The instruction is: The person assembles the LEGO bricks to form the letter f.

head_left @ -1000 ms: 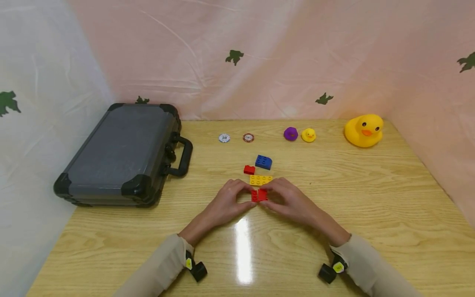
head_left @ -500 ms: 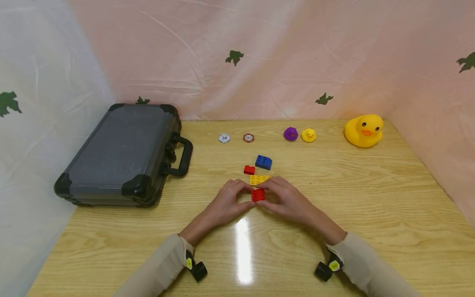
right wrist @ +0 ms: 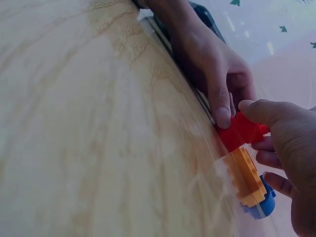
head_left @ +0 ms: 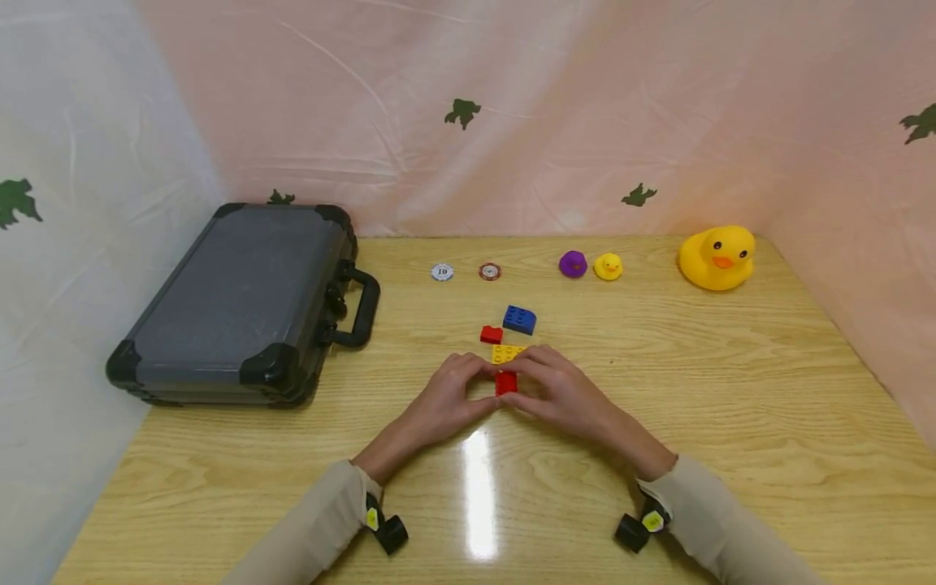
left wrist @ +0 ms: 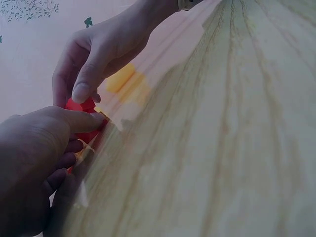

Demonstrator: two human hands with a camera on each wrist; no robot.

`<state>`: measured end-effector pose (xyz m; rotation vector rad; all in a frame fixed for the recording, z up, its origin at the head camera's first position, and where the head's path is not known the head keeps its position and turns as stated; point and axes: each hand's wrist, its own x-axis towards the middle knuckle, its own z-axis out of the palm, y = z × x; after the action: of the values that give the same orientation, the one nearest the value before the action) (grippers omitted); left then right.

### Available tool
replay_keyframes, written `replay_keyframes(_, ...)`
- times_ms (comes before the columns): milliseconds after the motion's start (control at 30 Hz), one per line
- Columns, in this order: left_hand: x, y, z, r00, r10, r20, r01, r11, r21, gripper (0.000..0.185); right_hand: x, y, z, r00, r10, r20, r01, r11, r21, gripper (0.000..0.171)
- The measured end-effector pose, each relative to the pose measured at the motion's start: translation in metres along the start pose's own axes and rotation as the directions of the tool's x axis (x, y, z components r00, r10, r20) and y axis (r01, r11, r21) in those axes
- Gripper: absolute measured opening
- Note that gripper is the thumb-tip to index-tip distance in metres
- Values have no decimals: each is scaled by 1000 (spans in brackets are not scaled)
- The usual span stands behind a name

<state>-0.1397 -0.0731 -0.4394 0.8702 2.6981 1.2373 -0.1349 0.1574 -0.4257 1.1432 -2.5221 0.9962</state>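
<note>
Just in front of the yellow brick (head_left: 506, 353), both hands meet at two red toy building bricks. My left hand (head_left: 453, 396) pinches the lower red brick (left wrist: 89, 137) between thumb and fingers, low at the tabletop. From the other side my right hand (head_left: 569, 392) pinches the upper red brick (left wrist: 81, 105), which sits directly over the lower one and hides most of it from above. The right fingers overlap the yellow brick's right end in the head view. Beyond it lie a small red brick (head_left: 491, 335) and a blue brick (head_left: 519, 320) with a rounded end.
A grey case (head_left: 241, 292) with a black handle (head_left: 366, 309) lies at the left. Along the back are a white poker chip (head_left: 442, 272), a brown-rimmed chip (head_left: 490, 271), a purple toy (head_left: 573, 264), a small yellow duck (head_left: 608, 266) and a large yellow duck (head_left: 717, 258).
My right hand has moved left, bringing its red brick from beside the other red brick to over it. The left hand has stayed in place.
</note>
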Motion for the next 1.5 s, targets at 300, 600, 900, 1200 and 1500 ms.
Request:
replay_keyframes(300,0,1,0,1000,-4,-4,4,1000,15,36,3,-2,3,999,12,-34,-11,999,43,38)
replay_keyframes(600,0,1,0,1000,-18,14,18,1000,3,34,1,0,3,999,-21,-33,22,999,39,32)
replay_keyframes(900,0,2,0,1000,-12,6,12,1000,10,34,3,0,1,999,-36,-25,37,998,47,30)
replay_keyframes(1200,0,2,-1,1000,-12,12,11,1000,8,33,6,-2,-2,999,-42,14,42,999,-10,28)
replay_keyframes(1500,0,1,-1,1000,15,5,-15,1000,21,33,9,-1,0,998,-55,4,55,998,33,28)
